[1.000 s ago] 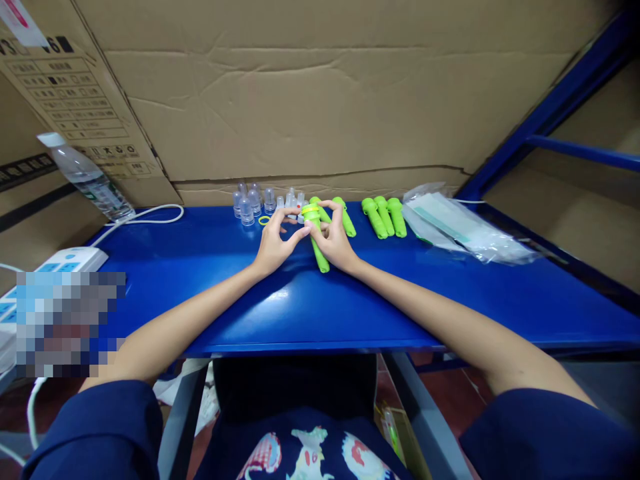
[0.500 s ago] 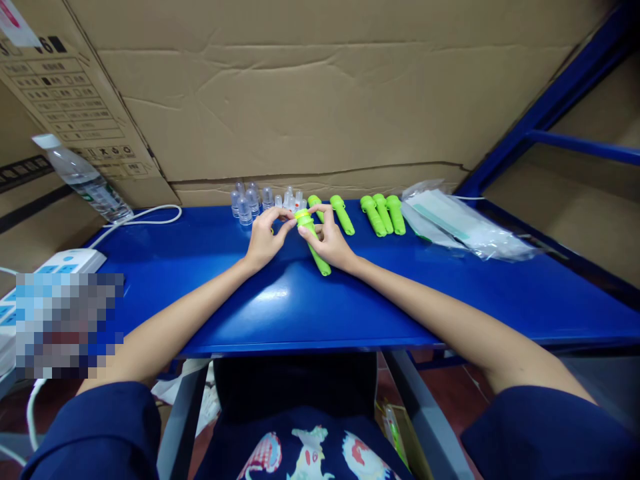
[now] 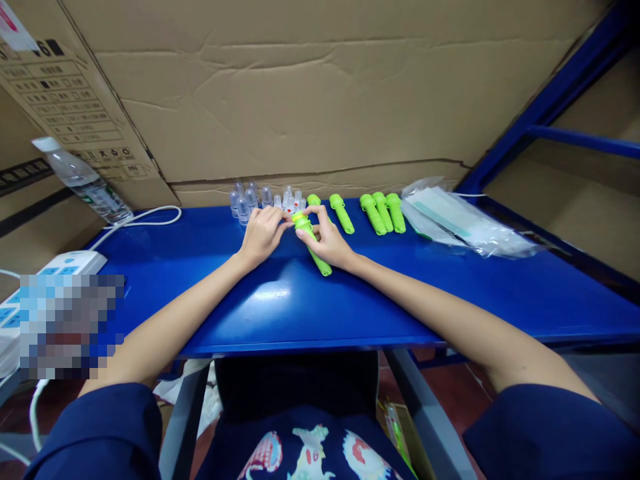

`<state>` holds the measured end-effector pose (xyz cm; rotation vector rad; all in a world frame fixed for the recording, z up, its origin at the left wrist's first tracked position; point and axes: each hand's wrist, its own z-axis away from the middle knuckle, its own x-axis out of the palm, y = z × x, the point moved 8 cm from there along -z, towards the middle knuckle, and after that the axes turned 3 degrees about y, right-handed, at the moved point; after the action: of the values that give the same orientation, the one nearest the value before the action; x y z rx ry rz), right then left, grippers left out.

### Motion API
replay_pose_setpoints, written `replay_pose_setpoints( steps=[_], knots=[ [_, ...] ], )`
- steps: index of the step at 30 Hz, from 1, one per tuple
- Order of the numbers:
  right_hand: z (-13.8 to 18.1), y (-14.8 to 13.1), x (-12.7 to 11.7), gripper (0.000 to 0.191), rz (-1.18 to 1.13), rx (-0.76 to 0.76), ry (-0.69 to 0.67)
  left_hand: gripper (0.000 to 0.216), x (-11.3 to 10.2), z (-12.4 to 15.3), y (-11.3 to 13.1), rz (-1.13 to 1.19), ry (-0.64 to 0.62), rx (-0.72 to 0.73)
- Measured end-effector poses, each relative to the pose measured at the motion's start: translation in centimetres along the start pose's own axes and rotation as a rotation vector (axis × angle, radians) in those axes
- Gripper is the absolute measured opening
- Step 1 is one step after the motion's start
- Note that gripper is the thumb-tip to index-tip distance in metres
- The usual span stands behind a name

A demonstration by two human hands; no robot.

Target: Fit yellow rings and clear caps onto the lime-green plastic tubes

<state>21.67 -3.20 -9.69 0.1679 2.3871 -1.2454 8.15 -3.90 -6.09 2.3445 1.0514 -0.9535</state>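
Observation:
My right hand (image 3: pixel 327 243) is wrapped round a lime-green torch-shaped handle (image 3: pixel 320 264), thumb on its side and index finger round its wide, yellower head. The handle slants, its narrow end towards me. At the head's left edge, my left hand (image 3: pixel 263 235) has thumb and fingers pinched together; what sits between the fingertips is hidden. Just beyond the hands stand several clear domed plastic caps (image 3: pixel 243 211) and some smaller clear pieces (image 3: pixel 289 201), a few with red spots. More green handles (image 3: pixel 342 215) lie behind my right hand and to its right, several in all.
Clear plastic bags with pale flat contents (image 3: pixel 465 220) lie at the right. A water bottle (image 3: pixel 90 183), a white cable (image 3: pixel 155 215) and a power strip (image 3: pixel 55 273) are on the left. Cardboard (image 3: pixel 310 100) walls the back of the blue table (image 3: pixel 310 320); a blurred patch covers something at left.
My left hand has turned slightly, its fingers rolling over and its knuckles shifting a little left. The green handle stays in my right hand, almost unmoved.

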Motion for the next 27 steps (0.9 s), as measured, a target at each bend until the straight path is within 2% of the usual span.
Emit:
replay_pose_setpoints(
  steps=[6,12,18,27],
  knots=[
    [-0.1,0.3,0.1,0.045,0.016,0.003,-0.015,0.022,0.2,-0.2,0.3,-0.114,-0.066,0.079],
    [-0.3,0.4,0.0,0.041,0.078,-0.008,-0.019,0.033,0.3,-0.2,1.3,-0.273,-0.049,0.159],
    [-0.3,0.4,0.0,0.039,0.119,0.001,-0.031,0.032,0.2,0.0,1.7,-0.189,-0.027,0.113],
    [0.0,0.3,0.6,0.039,0.143,-0.001,-0.076,0.027,0.5,0.3,1.9,-0.202,-0.054,0.049]
  ],
)
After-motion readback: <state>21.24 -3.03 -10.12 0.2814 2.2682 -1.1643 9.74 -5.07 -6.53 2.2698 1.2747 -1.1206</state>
